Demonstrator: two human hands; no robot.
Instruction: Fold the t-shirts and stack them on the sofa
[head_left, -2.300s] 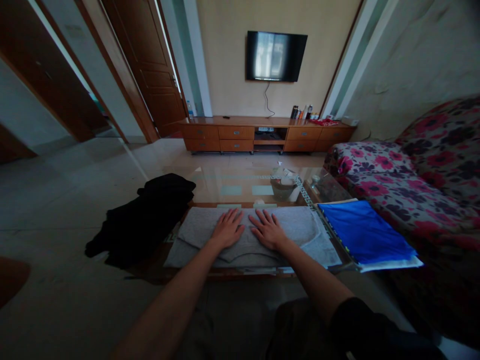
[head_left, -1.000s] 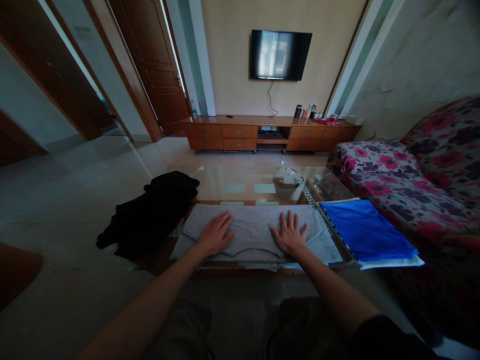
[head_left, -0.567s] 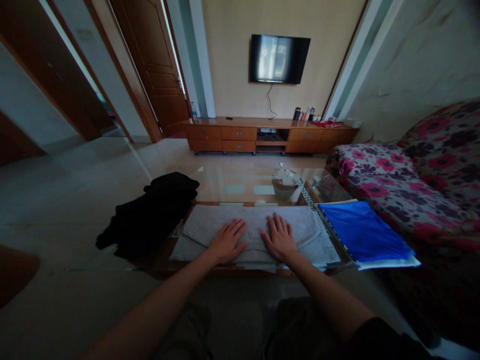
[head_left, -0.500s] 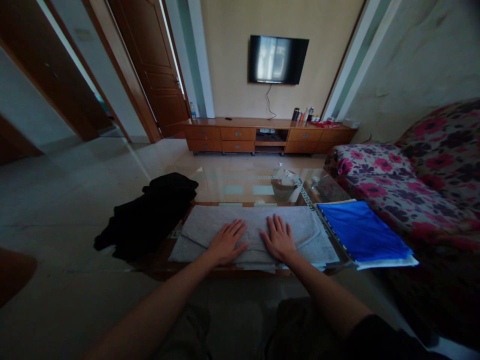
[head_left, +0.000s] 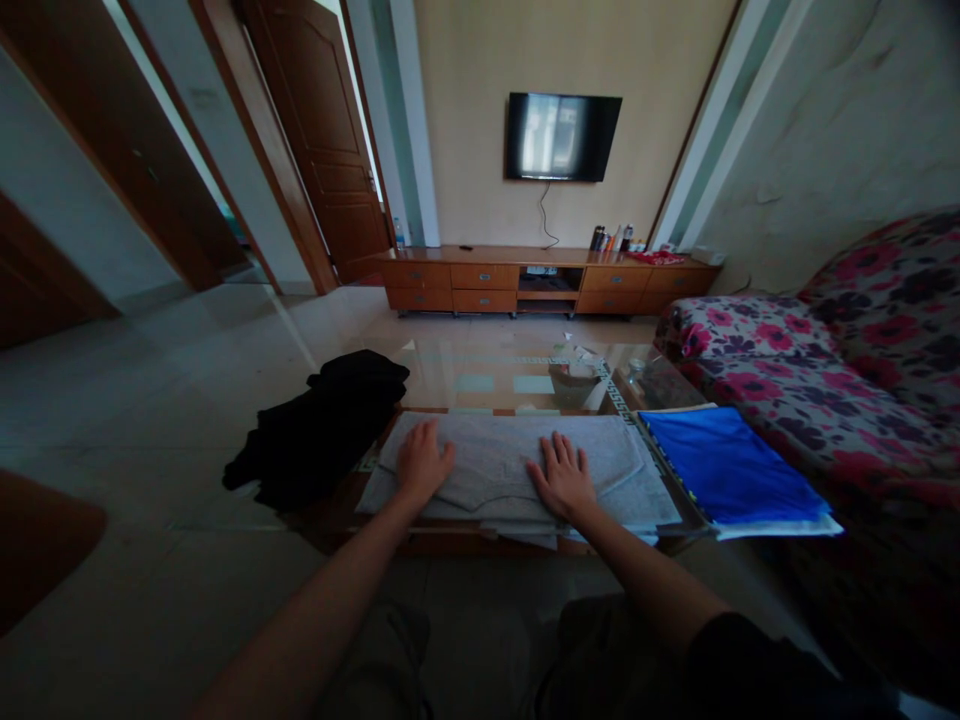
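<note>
A folded grey garment [head_left: 487, 465] lies flat across the near side of a glass-topped coffee table [head_left: 435, 375]. Its exact kind does not show. My left hand [head_left: 424, 460] rests on the left part of the cloth, palm down, fingers stretched forward. On the right part lies my right hand [head_left: 564, 478], flat with its fingers spread. Neither hand grips the fabric. To the left is a heap of black clothing [head_left: 322, 430]. A folded blue cloth [head_left: 731, 465], with white beneath it, sits at the table's right end.
A crumpled white plastic bag [head_left: 581, 358] and a small glass [head_left: 635, 370] stand at the table's far right. Beside the table is a flowered sofa [head_left: 787, 370]. A low wooden cabinet [head_left: 484, 280] runs along the wall under a television [head_left: 562, 137].
My left hand has slid left over the grey garment, away from the right hand. My right hand stays at about the same spot on the cloth. The view has shifted slightly.
</note>
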